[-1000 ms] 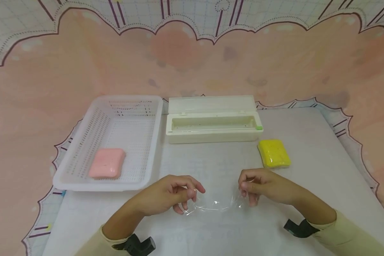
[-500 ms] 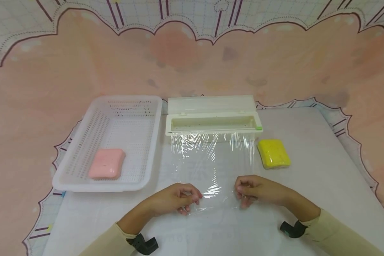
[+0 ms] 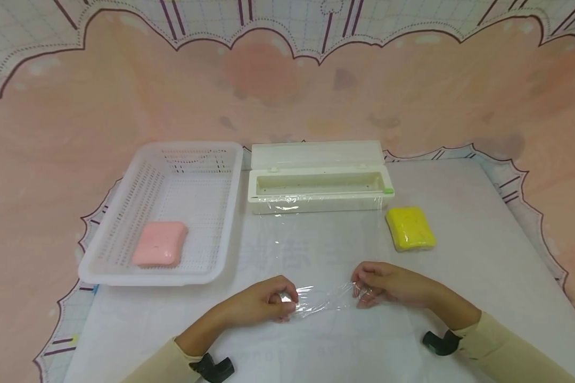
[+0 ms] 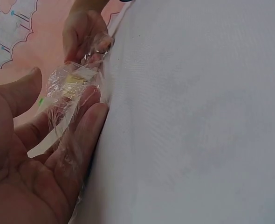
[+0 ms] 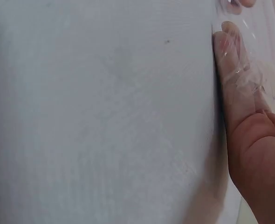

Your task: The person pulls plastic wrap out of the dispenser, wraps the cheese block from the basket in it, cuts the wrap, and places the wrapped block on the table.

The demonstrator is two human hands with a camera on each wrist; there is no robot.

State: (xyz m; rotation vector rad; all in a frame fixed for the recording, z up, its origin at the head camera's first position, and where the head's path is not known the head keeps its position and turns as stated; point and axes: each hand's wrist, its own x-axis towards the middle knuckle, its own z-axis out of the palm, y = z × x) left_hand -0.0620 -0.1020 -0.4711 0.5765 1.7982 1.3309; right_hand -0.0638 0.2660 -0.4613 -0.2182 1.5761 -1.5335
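A thin clear sheet of plastic wrap (image 3: 323,302) runs from the front of a long white wrap dispenser (image 3: 322,204) towards me, its near edge bunched between my hands. My left hand (image 3: 263,303) holds the left end with curled fingers; in the left wrist view the crinkled wrap (image 4: 65,100) lies over its fingers, the thumb standing apart from them. My right hand (image 3: 388,282) holds the other end, thumb close to the index finger in the head view. Film (image 5: 251,81) also drapes over its lower fingers in the right wrist view.
The dispenser's lid (image 3: 316,155) stands raised at the back. To the left, a white plastic basket (image 3: 230,234) holds a pink rounded block (image 3: 160,243). A yellow wrapped block (image 3: 409,229) lies on the white-covered table (image 3: 484,255) at right, beyond my right hand.
Both hands come nearer to me and the wrap shows stretched out from the dispenser. Since half a second ago, its near edge has gathered into folds and the left fingers have curled more.
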